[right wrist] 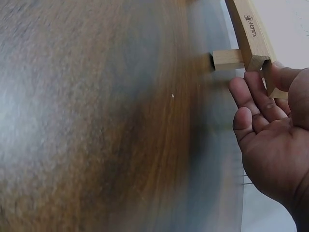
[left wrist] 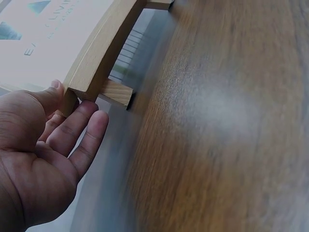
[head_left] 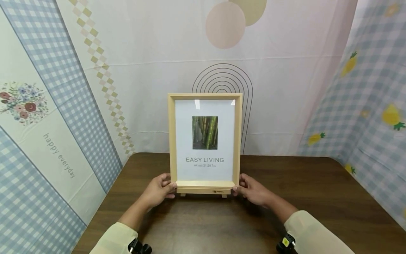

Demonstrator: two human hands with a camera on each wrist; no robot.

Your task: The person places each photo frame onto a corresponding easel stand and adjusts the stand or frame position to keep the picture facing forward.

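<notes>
A light wooden picture frame (head_left: 204, 184) stands upright on a small wooden easel (head_left: 203, 191), whose short feet rest on the table. Behind its glass lies a white sheet (head_left: 205, 134) with a bamboo photo and the words EASY LIVING. My left hand (head_left: 159, 190) grips the frame's lower left corner, thumb at the front and other fingers behind. At the lower right corner my right hand (head_left: 252, 189) pinches the frame in the same way. Both wrist views show the thumbs on the corners and the lower fingers beside the easel's ledge (left wrist: 104, 53).
The dark brown wooden table (head_left: 203, 225) reaches to a white patterned cloth (head_left: 149, 88) hanging behind the frame. Checked cloths hang at the left (head_left: 41, 28) and at the right (head_left: 377, 81).
</notes>
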